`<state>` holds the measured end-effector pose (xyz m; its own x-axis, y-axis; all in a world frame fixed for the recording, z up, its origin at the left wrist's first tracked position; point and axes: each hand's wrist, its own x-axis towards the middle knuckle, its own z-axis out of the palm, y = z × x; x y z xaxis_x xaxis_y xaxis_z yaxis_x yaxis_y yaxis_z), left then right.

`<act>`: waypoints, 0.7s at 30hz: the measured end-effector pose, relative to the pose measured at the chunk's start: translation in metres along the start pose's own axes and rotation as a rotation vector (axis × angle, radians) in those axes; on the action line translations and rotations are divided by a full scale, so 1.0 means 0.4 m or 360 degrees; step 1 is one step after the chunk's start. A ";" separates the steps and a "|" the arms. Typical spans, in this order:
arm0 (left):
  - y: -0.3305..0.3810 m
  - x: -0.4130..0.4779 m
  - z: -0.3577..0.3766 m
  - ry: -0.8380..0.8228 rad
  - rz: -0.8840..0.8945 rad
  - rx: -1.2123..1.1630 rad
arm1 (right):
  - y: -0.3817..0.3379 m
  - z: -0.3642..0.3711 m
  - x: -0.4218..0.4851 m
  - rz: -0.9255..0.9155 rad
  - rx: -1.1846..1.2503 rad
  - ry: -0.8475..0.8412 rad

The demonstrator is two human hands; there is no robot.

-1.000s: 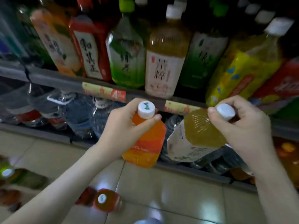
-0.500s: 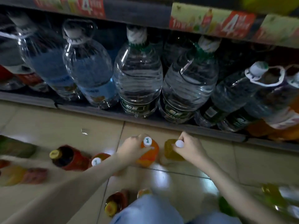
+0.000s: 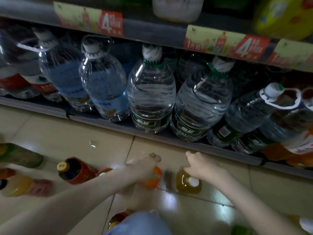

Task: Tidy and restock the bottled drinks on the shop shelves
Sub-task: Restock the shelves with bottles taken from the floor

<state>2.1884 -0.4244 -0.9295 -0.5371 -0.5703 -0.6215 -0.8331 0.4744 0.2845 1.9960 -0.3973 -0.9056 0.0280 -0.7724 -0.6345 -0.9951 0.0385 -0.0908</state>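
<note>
Juice bottle (image 3: 153, 178) upright, gripped by left hand (image 3: 144, 165), tea bottle (image 3: 188, 183) cap-up

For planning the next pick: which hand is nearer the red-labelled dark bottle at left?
Left. The left hand, on the orange bottle, is right of the dark bottle; the right hand lies farther right.

One left hand (image 3: 144, 164), one right hand (image 3: 201, 164), two blue-labelled water jugs (image 3: 105, 85), two water jugs with green neck collars (image 3: 150, 92), three shelf-edge price strips (image 3: 88, 19), one orange bottle (image 3: 155, 177) under the left hand, one amber bottle (image 3: 186, 185), one dark red-labelled bottle (image 3: 76, 170).
</note>
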 end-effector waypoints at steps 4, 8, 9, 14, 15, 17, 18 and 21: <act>0.071 -0.134 -0.292 0.0208 0.0347 -0.0059 | -0.082 -0.265 -0.081 -0.0474 0.0127 0.0764; 0.089 -0.356 -0.595 0.0855 0.0503 -0.0399 | -0.190 -0.537 -0.207 -0.1041 0.0554 0.1893; 0.087 -0.395 -0.646 0.1165 0.0494 -0.0437 | -0.213 -0.591 -0.229 -0.1162 0.0606 0.2117; 0.045 -0.414 -0.781 0.2906 0.0273 -0.0219 | -0.284 -0.762 -0.240 -0.1044 0.0450 0.2776; 0.030 -0.397 -0.797 0.2992 0.0138 -0.0131 | -0.291 -0.782 -0.229 -0.0906 0.0387 0.2829; 0.002 -0.361 -0.822 0.2939 -0.0050 -0.0101 | -0.297 -0.813 -0.202 -0.0678 0.0270 0.2775; -0.008 -0.346 -0.834 0.2860 -0.0056 -0.0142 | -0.298 -0.823 -0.188 -0.0603 0.0235 0.2703; -0.026 -0.311 -0.865 0.2651 0.0055 -0.0238 | -0.289 -0.834 -0.154 -0.0529 0.0158 0.2569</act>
<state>2.2178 -0.5903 -0.6024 -0.0174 -0.6495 0.7602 -0.7704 0.4934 0.4039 2.0778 -0.5657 -0.5999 0.0411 -0.5723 0.8190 -0.9547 -0.2644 -0.1368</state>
